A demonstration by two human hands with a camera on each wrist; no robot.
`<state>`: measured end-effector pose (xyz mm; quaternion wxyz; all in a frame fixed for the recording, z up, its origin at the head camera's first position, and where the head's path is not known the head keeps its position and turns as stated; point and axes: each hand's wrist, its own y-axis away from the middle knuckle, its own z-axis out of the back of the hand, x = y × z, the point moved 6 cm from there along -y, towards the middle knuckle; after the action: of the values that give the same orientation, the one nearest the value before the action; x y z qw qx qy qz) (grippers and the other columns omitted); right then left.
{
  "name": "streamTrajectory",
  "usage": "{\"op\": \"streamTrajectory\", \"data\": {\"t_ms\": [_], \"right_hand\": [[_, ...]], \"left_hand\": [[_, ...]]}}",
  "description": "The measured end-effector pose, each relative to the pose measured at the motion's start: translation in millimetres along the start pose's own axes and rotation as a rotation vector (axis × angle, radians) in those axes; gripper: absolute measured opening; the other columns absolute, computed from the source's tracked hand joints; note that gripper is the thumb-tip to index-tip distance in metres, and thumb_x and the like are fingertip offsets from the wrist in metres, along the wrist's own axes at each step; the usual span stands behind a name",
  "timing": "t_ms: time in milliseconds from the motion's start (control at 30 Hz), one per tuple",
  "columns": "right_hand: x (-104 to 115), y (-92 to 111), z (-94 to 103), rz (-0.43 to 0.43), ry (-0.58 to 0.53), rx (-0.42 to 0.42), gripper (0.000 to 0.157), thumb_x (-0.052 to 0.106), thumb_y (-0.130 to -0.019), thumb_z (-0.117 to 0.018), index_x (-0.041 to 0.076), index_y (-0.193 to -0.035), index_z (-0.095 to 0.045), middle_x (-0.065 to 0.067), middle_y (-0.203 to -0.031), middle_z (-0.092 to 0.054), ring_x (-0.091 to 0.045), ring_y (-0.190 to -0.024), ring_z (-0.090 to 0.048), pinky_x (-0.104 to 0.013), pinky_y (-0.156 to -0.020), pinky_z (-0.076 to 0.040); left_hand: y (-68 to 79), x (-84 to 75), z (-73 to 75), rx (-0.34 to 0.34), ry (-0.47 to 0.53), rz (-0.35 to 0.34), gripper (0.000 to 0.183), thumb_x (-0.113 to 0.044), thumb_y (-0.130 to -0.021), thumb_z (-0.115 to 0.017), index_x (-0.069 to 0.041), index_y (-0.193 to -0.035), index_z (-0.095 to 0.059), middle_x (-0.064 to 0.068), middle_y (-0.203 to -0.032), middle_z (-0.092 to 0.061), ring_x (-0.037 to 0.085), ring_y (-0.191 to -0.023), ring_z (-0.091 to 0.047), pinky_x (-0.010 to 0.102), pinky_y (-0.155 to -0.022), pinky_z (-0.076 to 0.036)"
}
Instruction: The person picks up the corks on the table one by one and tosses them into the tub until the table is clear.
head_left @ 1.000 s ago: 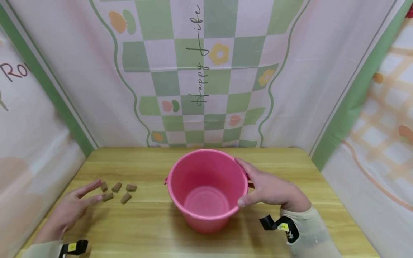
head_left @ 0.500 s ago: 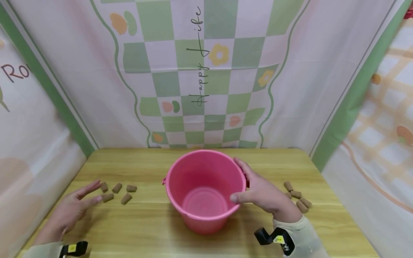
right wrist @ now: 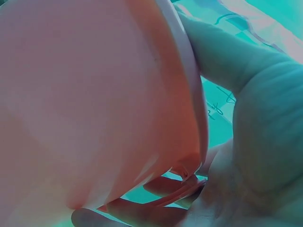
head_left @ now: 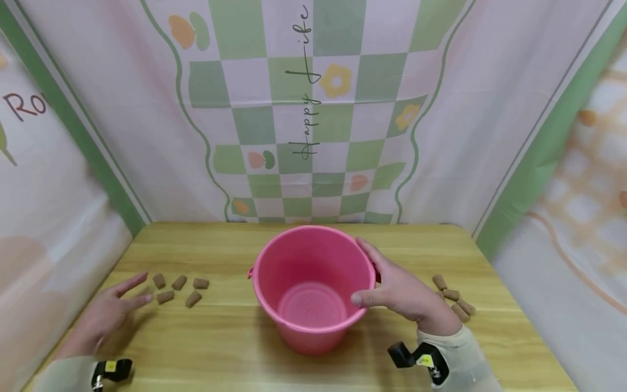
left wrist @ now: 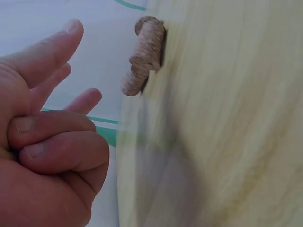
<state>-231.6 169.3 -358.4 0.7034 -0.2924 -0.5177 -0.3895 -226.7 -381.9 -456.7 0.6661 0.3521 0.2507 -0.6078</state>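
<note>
"What does the right hand (head_left: 399,288) have?"

"The pink plastic bucket (head_left: 313,272). Its thumb lies over the rim (head_left: 315,330) and the other fingers curl round the outside. The bucket stands on the wooden table (head_left: 220,348), inward of that grip, between the two hands."

"And the left hand (head_left: 109,310)?"

"It grasps nothing that I can see. Thumb and forefinger stretch out, two fingers fold into the palm, and five corks (head_left: 179,282) lie just beyond the fingertips, not touching them. A second cluster of corks (head_left: 451,294) lies outward of the right grip, beside the wrist."

"Which step is this?"

"I'd judge it a steadying or positioning step: the bucket is held, and no cork shows inside it."

"So what would the next move call for?"

"For the bucket, probably an even hold, since a one-sided pull could tip it. For a cork, thumb and forefinger would have to reach forward and pinch."
</note>
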Motion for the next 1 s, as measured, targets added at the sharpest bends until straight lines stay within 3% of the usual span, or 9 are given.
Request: {"op": "streamTrajectory", "data": {"t_ms": [333,600,867,1000], "right_hand": [[1,1,-1.7,0.039,0.019,0.017,0.123,0.028,-0.078,-0.088,0.008,-0.16,0.001,-0.025,-0.149,-0.04,-0.04,-0.127,-0.049,-0.053,-0.098,-0.046],[-2,1,-1.1,0.03,0.034,0.02,0.121,0.027,-0.078,-0.087,0.012,-0.161,0.001,-0.022,-0.149,-0.041,-0.037,-0.126,-0.05,-0.047,-0.098,-0.047],[-1,1,-2.5,0.146,-0.005,0.088,0.13,0.028,-0.072,-0.093,0.02,-0.161,0.002,-0.017,-0.159,-0.026,-0.041,-0.132,-0.043,-0.045,-0.099,-0.047],[-1,0,-5.9,0.194,-0.047,0.13,0.129,0.027,-0.072,-0.093,0.027,-0.161,0.0,-0.017,-0.16,-0.024,-0.044,-0.133,-0.041,-0.05,-0.099,-0.045]], "left_hand": [[-21.5,15.8,2.6,0.015,-0.04,0.025,0.085,-0.053,-0.093,-0.064,-0.008,-0.156,-0.028,0.032,-0.155,-0.019,0.065,-0.134,-0.012,0.079,-0.098,-0.01],[-32.2,23.1,4.6,0.033,-0.066,0.046,0.087,-0.059,-0.093,-0.06,-0.009,-0.156,-0.029,0.034,-0.155,-0.017,0.065,-0.133,-0.012,0.079,-0.097,-0.011],[-43.1,25.8,0.1,0.029,-0.09,0.026,0.082,-0.055,-0.093,-0.063,-0.006,-0.153,-0.036,0.034,-0.153,-0.025,0.062,-0.134,-0.017,0.076,-0.1,-0.015],[-44.4,26.0,-0.6,0.018,-0.092,0.014,0.081,-0.053,-0.093,-0.064,-0.004,-0.152,-0.038,0.034,-0.151,-0.027,0.062,-0.134,-0.019,0.075,-0.101,-0.017]]}}
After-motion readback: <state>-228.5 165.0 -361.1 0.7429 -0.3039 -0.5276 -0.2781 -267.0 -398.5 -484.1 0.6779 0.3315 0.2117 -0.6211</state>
